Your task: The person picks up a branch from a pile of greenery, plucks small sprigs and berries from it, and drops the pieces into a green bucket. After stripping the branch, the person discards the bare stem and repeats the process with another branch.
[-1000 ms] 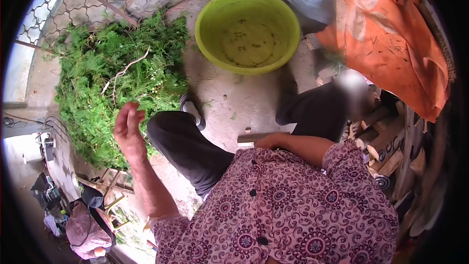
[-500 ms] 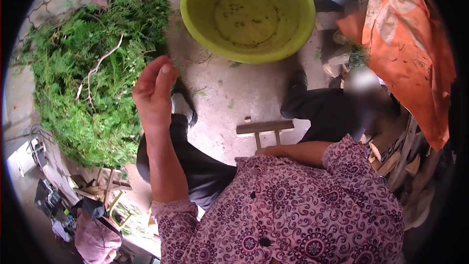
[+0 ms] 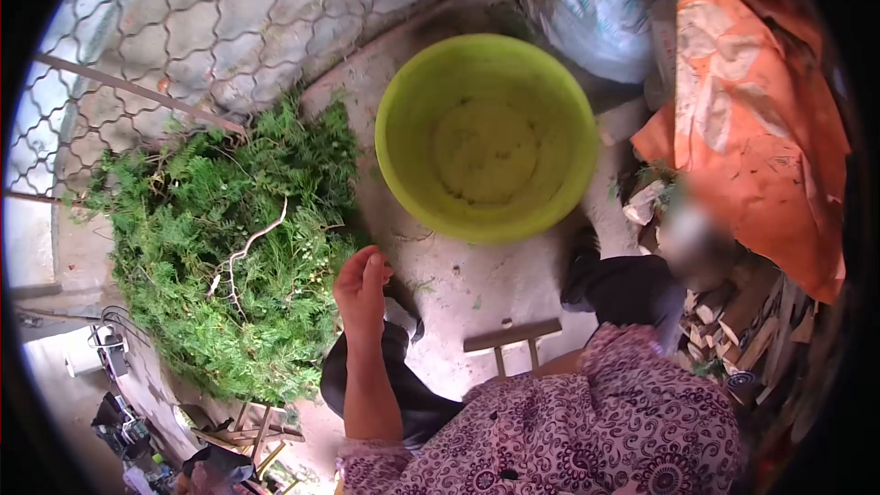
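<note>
My left hand (image 3: 360, 280) is raised in front of my left knee, at the right edge of a pile of green cut branches (image 3: 229, 266). Its fingers are curled with the thumb against them, and nothing shows in them. A bit of my right forearm (image 3: 556, 364) shows below the sleeve, while the right hand itself is hidden behind the patterned shirt. Close to that forearm, a wooden piece with a crossbar and two legs (image 3: 511, 335) lies between my feet. Ahead stands a large yellow-green basin (image 3: 390, 147) with dark specks on its bottom.
A white sack (image 3: 596, 18) stands behind the basin. To the right, an orange sheet (image 3: 756, 128) hangs over stacked firewood (image 3: 756, 335). Beyond the branches runs a patterned paved strip (image 3: 275, 27). Wooden stools (image 3: 252, 431) and clutter lie at lower left.
The view has tilted up, so the basin, branches and left hand appear lower and further right. More paving and sack show. The right forearm is now mostly hidden; the left hand keeps its curled shape.
</note>
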Demonstrator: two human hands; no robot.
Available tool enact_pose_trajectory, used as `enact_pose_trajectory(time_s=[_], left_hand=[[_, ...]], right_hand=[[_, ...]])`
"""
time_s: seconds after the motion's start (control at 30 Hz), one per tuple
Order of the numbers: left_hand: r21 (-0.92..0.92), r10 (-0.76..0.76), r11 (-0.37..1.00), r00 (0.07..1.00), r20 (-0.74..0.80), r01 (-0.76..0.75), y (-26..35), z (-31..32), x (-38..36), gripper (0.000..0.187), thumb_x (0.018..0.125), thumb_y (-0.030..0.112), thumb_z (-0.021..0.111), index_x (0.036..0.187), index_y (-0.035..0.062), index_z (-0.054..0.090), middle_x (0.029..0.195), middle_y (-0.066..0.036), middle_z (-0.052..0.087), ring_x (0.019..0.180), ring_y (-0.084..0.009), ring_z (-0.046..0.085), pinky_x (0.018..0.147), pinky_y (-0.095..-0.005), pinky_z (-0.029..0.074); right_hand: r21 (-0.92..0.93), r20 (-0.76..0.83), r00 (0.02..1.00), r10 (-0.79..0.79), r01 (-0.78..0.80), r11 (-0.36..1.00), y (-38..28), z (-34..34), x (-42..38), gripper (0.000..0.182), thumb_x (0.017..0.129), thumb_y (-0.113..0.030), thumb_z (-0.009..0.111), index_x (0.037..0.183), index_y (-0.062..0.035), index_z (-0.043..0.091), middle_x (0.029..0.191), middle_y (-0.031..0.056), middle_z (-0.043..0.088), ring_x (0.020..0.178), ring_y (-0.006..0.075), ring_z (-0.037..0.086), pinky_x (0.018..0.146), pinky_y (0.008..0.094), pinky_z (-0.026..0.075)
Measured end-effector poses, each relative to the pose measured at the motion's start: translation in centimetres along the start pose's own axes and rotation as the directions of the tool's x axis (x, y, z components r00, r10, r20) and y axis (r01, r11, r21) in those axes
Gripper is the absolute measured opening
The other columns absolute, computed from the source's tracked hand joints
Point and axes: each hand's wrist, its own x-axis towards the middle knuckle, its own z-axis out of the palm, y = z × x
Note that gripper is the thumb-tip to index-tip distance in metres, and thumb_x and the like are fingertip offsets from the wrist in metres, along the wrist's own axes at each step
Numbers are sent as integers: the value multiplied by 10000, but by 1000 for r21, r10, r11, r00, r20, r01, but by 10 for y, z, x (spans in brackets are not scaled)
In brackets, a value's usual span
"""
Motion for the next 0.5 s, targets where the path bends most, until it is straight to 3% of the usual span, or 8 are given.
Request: enact_pose_trajectory(time_s=[0.07, 0.27, 0.3, 0.33, 0.37, 0.4, 0.47, 0.5], left_hand=[[157, 36, 987, 999, 32, -41, -11, 4, 6, 261, 834, 171, 591, 988, -40, 586, 798, -47, 618, 670, -83, 562, 599, -218, 455], [136, 106, 981, 973, 204, -135, -5, 13, -26, 234, 819, 146, 607, 991, -13, 599, 832, -55, 628, 668, -94, 574, 607, -227, 466], [81, 133, 984, 950, 283, -161, 2, 5, -31, 231, 818, 145, 612, 987, -13, 600, 836, -57, 628, 671, -95, 574, 612, -232, 472], [83, 145, 981, 952, 271, -173, 8, -11, -36, 231, 818, 145, 612, 987, -13, 600, 836, -57, 628, 671, -95, 574, 612, -232, 472], [104, 271, 949, 939, 210, -297, 13, -31, -39, 223, 817, 143, 615, 982, -6, 604, 839, -56, 629, 669, -98, 574, 616, -237, 475], [133, 386, 905, 910, 150, -405, 15, -52, -43, 214, 816, 142, 618, 976, 0, 608, 842, -56, 630, 667, -101, 573, 621, -241, 478], [12, 289, 957, 957, -21, -289, 20, -100, -58, 168, 816, 88, 600, 955, -4, 619, 816, -17, 613, 697, -90, 552, 639, -216, 465], [79, 234, 971, 968, -92, -227, 8, -128, -60, 180, 812, 124, 601, 941, 2, 625, 797, -32, 613, 674, -92, 550, 636, -222, 466]], right_hand=[[-75, -17, 1000, -22, 21, 997, 0, 7, 12, 312, 698, -278, 564, 833, -11, 654, 830, 164, 636, 752, 313, 607, 676, 411, 473], [-294, -175, 976, -126, 70, 953, -37, 9, 24, 314, 691, -287, 567, 819, -15, 656, 821, 166, 635, 751, 322, 609, 676, 414, 476], [-400, -272, 953, -131, 11, 916, -49, -1, 15, 314, 690, -288, 568, 817, -15, 657, 820, 166, 635, 751, 323, 609, 676, 415, 477], [-548, -391, 915, -97, -146, 824, -65, -10, 5, 314, 689, -290, 569, 815, -16, 657, 818, 166, 635, 751, 325, 609, 676, 416, 478], [-670, -492, 868, -72, -325, 667, -85, -22, -16, 355, 652, -340, 599, 801, -24, 658, 811, 168, 633, 770, 349, 606, 695, 423, 484], [-639, -563, 826, -31, -410, 651, -100, -36, -34, 387, 620, -367, 630, 798, -25, 659, 839, 164, 633, 798, 336, 610, 707, 432, 484], [-556, -645, 764, 37, -501, 664, -142, -64, -73, 482, 706, -456, 601, 908, -19, 636, 935, 189, 611, 890, 341, 584, 768, 430, 464], [-538, -697, 717, 7, -529, 656, -157, -75, -91, 519, 747, -477, 566, 986, -19, 603, 967, 193, 601, 919, 356, 567, 796, 427, 453]])
